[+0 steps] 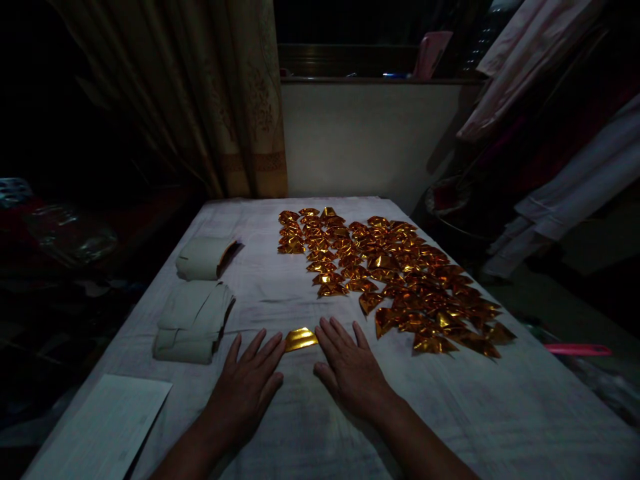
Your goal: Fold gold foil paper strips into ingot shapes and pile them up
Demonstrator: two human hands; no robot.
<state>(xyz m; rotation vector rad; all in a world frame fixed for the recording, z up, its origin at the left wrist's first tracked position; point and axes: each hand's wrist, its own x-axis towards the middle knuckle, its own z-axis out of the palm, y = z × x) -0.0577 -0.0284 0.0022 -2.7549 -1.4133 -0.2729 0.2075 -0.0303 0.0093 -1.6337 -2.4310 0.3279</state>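
Your left hand (251,381), right hand (351,369): flat, grasping nothing | seemingly flattening shiny gold foil trapezoid (301,339) | next likely needs light fingertips

Dim, underexposed overall. Pale cloth-covered table (270,280) and plain whitish wall (370,140) lightest broad areas; far left sinks to near black. Light source out of view, direction unclear. Sharp glints on crumpled gold-foil folded pieces (407,270), smooth sheen on flat gold-foil trapezoid (301,339). Dark shadow along right edge of white paper sheet (110,420), print unreadable. Wide-angle stretch, smearing toward frame edges.
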